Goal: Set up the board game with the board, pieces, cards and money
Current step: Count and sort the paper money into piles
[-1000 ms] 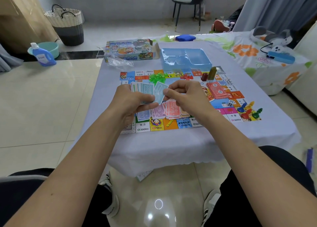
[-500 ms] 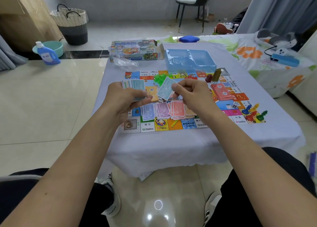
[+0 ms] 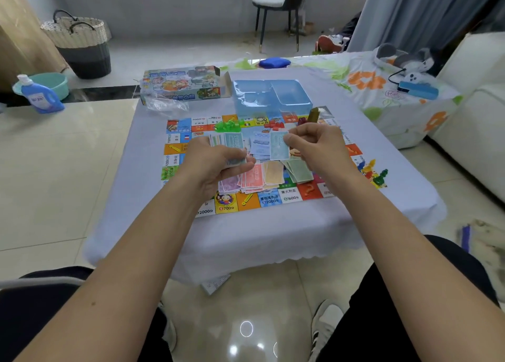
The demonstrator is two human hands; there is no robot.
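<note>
Right hand [image 3: 318,145] grip pinching banknote [image 3: 278,146] edge

Glossy cream tiled floor [image 3: 54,175], grey chair [image 3: 276,0], woven basket [image 3: 79,36], blue-grey curtain [image 3: 426,11]

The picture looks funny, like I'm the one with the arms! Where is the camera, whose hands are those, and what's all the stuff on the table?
The camera sits on a person's head and looks down, so you see their own arms. The left hand holds a bundle of play money. The right hand pinches one blue-green note. On the table lies the game board with sorted money piles, green houses and coloured pawns. Behind it are a blue plastic tray and the game box.
</note>
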